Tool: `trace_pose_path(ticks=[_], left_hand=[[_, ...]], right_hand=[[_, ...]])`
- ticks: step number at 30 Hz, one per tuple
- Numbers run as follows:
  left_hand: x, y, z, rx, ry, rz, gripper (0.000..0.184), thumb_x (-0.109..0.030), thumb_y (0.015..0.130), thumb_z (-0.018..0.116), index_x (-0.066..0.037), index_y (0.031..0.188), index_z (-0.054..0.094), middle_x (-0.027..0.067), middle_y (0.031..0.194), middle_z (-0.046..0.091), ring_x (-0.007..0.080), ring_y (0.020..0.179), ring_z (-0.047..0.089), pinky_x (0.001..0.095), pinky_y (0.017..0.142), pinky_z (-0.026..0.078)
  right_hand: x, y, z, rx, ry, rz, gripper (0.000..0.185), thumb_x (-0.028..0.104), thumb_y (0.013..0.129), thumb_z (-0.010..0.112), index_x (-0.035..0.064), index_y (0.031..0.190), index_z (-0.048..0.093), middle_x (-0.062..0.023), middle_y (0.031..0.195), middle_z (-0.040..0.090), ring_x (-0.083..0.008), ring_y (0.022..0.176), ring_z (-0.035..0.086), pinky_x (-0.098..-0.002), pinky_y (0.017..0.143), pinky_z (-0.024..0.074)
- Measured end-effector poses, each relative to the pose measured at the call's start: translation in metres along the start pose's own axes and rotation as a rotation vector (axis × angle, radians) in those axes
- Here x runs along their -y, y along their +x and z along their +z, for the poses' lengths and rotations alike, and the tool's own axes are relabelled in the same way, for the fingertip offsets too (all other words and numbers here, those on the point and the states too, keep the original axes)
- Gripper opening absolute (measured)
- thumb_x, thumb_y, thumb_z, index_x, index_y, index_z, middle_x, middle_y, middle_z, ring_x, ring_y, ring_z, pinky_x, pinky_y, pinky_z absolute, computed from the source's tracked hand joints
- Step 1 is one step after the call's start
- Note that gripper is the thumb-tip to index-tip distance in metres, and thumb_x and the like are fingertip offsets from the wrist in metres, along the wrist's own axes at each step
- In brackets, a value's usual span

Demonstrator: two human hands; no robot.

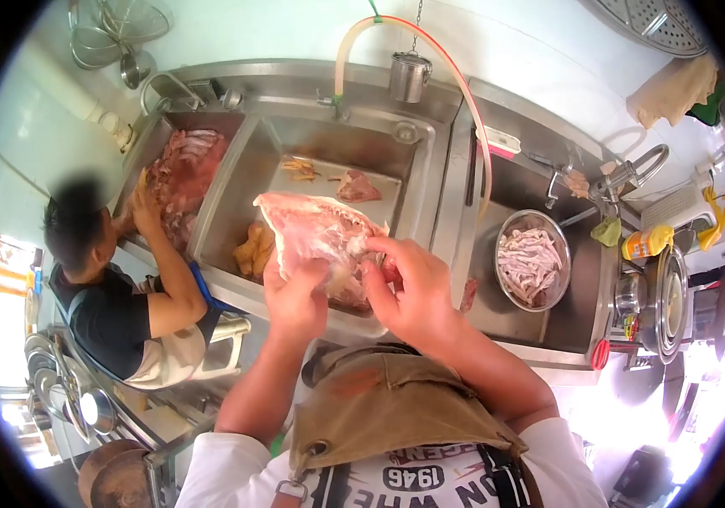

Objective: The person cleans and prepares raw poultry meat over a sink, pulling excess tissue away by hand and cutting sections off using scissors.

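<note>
A large piece of raw poultry (pixel 307 227), pink inside with a pale skin edge, is held up over the front of the middle sink. My left hand (pixel 297 296) grips its lower left side, thumb on the flesh. At its right edge, my right hand (pixel 409 288) pinches the meat between thumb and fingers. Below in the middle sink (pixel 273 140) lie a piece of raw meat (pixel 358 186), some yellow chicken feet (pixel 299 168) and yellowish poultry pieces (pixel 254 250).
On the left, a co-worker (pixel 108 288) reaches into a sink of raw meat in reddish water (pixel 185 178). A steel bowl of pale strips, possibly feet (pixel 534 258), stands in the right sink. A hose (pixel 456 63) arches above, beside a hanging steel canister (pixel 411 76).
</note>
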State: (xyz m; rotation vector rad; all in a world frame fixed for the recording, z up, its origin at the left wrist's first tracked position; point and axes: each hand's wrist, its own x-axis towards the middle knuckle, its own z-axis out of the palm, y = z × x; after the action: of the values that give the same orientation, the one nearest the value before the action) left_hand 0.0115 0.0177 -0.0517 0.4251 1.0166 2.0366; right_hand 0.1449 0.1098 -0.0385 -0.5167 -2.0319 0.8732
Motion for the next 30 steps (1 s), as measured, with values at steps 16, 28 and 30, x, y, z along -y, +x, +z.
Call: trace_pose_path(ticks=[16,28,30], left_hand=[[0.002,-0.001,0.007,0.038,0.128,0.107,0.039,-0.002,0.082,0.059,0.003,0.121,0.058,0.0073,0.114,0.065,0.0163,0.103,0.061,0.0309,0.093,0.046],[-0.002,-0.002,0.008,0.001,0.052,0.035,0.038,-0.002,0.083,0.060,0.004,0.120,0.058,0.0086,0.113,0.065,0.0177,0.103,0.062,0.0318,0.092,0.048],[-0.003,-0.004,0.008,0.014,0.084,0.037,0.038,-0.002,0.083,0.059,0.004,0.120,0.058,0.0089,0.113,0.065,0.0177,0.103,0.062,0.0318,0.092,0.048]], right_hand=[[0.000,0.009,0.002,0.072,-0.234,-0.037,0.032,0.008,0.083,0.070,0.0046,0.113,0.059,-0.0092,0.057,0.058,-0.0281,0.048,0.059,-0.0375,0.046,0.0440],[-0.001,0.007,-0.001,0.006,-0.043,-0.043,0.030,0.003,0.084,0.070,0.0021,0.113,0.061,-0.0110,0.065,0.060,-0.0203,0.049,0.057,-0.0336,0.046,0.0426],[-0.008,0.012,-0.002,0.026,-0.101,-0.110,0.033,0.003,0.084,0.070,0.0012,0.116,0.061,-0.0113,0.066,0.059,-0.0223,0.049,0.056,-0.0346,0.046,0.0431]])
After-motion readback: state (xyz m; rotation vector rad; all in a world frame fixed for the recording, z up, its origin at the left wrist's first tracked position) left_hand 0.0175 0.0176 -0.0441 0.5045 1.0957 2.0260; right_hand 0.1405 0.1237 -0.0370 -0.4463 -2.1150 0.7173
